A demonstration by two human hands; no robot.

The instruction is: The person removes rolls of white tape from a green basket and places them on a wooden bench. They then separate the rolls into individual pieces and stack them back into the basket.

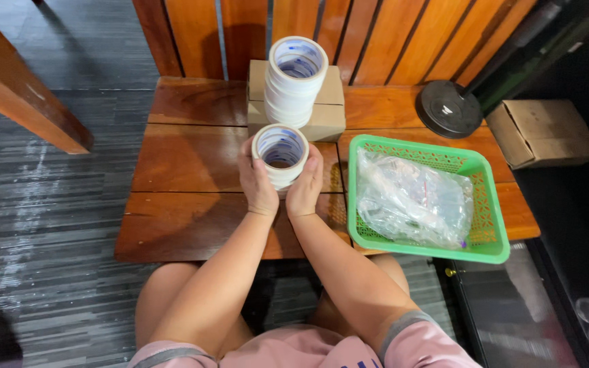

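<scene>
I had both hands on a short stack of white tape rolls [280,155] standing on the wooden counter [185,170], just in front of me. My left hand [257,182] cupped the stack from its left side and my right hand [306,185] from its right; each grip was closed around the rolls, palms pressing in, so the stack was clamped between them. The stack looked to be only two or three rolls high, though the hands hid its lower part, so I could not count them for certain.

Behind it, a taller stack of tape rolls [294,80] stood on top of two flat cardboard boxes [327,112] laid one on the other, against the slatted wooden wall. That stack leaned slightly and held clearly more rolls than the one in my hands.

To my right a green plastic basket [492,242] sat on the counter with its corner overhanging the edge, holding clear plastic bags [414,201]. Beyond it were the round black base of a stand [448,109] and another cardboard box [543,133] lower down, off the counter.

By my judgement the work was partly done: one stack was built and set aside on the boxes, the smaller one was in hand on the counter, and no loose rolls showed anywhere else.
</scene>
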